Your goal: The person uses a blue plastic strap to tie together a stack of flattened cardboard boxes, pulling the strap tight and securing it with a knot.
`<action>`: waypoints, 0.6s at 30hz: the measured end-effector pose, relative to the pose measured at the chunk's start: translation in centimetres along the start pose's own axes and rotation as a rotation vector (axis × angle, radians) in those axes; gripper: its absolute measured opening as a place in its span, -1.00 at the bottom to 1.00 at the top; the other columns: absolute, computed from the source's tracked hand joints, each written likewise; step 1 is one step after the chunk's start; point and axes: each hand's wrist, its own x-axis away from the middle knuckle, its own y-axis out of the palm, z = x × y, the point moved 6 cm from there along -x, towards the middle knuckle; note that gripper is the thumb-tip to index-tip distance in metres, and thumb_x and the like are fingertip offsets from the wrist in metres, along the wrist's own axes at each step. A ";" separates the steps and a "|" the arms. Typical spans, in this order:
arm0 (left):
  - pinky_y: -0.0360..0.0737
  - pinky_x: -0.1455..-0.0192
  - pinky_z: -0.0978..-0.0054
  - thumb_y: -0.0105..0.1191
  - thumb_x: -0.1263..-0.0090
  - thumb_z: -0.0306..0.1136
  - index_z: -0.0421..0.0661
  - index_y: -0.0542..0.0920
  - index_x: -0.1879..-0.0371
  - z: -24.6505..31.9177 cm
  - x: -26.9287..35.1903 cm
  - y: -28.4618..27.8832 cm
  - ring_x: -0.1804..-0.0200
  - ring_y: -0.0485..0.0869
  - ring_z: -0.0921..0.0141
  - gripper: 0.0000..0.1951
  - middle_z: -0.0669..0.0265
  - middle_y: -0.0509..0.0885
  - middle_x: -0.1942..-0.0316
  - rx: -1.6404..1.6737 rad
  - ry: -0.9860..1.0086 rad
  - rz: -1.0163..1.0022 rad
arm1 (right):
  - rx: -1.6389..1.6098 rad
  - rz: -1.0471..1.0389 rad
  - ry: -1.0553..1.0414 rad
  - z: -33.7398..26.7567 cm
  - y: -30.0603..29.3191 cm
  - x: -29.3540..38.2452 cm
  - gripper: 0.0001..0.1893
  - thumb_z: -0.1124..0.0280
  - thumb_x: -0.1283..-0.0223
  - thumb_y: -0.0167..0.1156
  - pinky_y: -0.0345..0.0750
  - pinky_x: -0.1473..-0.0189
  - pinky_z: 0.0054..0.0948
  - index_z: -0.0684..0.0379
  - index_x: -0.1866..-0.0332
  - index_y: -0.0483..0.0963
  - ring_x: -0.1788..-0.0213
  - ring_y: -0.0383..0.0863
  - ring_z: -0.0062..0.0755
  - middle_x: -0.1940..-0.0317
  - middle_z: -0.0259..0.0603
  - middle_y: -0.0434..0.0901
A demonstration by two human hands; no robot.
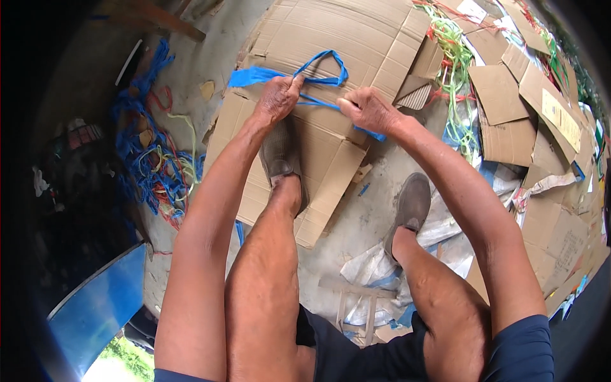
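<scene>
Flattened cardboard (343, 38) lies in a stack on the concrete floor before me, with my left shoe (281, 145) pressing on it. A blue plastic strap (260, 75) runs across the stack. My left hand (280, 95) pinches the strap, and a loop of it stands out beyond the fingertips. To the right, my right hand (368, 109) is closed in a fist around another stretch of the strap. Between the two hands a short, narrow length of strap spans. A blue end hangs below the right fist, near the cardboard's right edge.
Tangled blue, red and pale green strapping (157, 157) lies left of the stack. Green strapping (451, 57) and loose cardboard pieces (506, 138) pile up at right, by a white woven sack (448, 215). A small wooden stool (358, 291) stands below; a blue panel (105, 301) is lower left.
</scene>
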 end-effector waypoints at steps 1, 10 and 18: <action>0.37 0.44 0.30 -0.02 -0.57 -0.06 -0.27 0.52 0.54 0.2 -0.3 -0.2 0.56 0.39 0.40 -0.49 0.17 0.40 0.70 -0.022 -0.028 -0.007 | -0.008 0.012 0.032 0.4 -0.1 -0.2 -0.64 0.29 -0.27 0.14 0.41 0.44 -0.11 0.39 0.54 0.40 0.60 0.44 0.04 0.58 0.26 0.37; 0.38 0.45 0.36 -0.02 -0.58 -0.04 -0.25 0.56 0.54 5.5 -1.9 -2.1 0.54 0.40 0.47 -0.49 0.30 0.44 0.69 0.214 -0.025 0.092 | 0.149 -0.056 0.241 -2.1 -0.7 -2.4 -0.51 0.07 -0.08 0.31 0.52 0.40 -0.15 0.42 0.56 0.56 0.59 0.54 0.01 0.67 0.23 0.47; 0.49 0.45 0.42 0.03 -0.57 -0.05 -0.27 0.59 0.52 10.0 -3.4 -0.2 0.52 0.47 0.53 -0.49 0.37 0.54 0.64 0.357 0.084 -0.029 | 0.142 0.142 0.141 -1.6 -0.9 -4.0 -0.73 0.30 -0.25 0.20 0.58 0.33 -0.05 0.36 0.25 0.55 0.31 0.66 0.26 0.44 0.24 0.62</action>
